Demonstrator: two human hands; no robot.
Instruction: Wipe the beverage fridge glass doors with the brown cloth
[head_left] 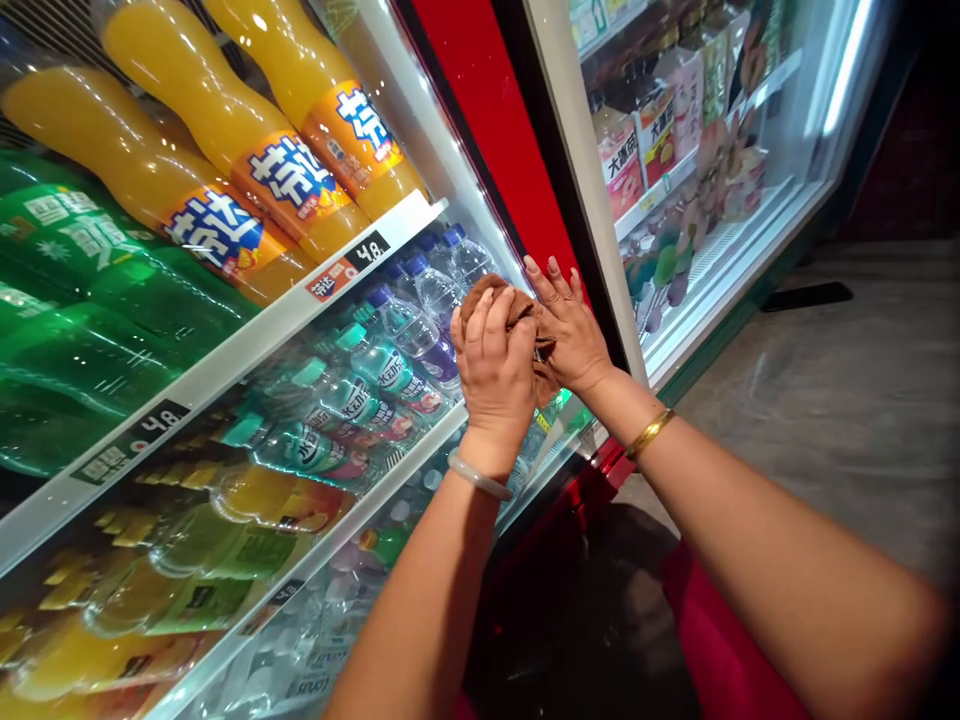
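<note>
A crumpled brown cloth (491, 298) is pressed against the glass door of a drinks fridge, near its red frame (495, 110). My left hand (495, 365), with a pale bangle on the wrist, curls its fingers over this cloth. Just to the right, my right hand (574, 330) lies with fingers stretched out on the door's edge and frame, its thumb side touching the cloth. A gold bracelet (649, 433) circles my right wrist. Part of the cloth is hidden beneath both hands.
Behind the glass, shelves hold large orange soda bottles (292, 180), green soda bottles (97, 290) and smaller water bottles (420, 335). A second glass-fronted fridge (697, 180) with cartons stands at the right. Grey floor (810, 390) shows at the lower right.
</note>
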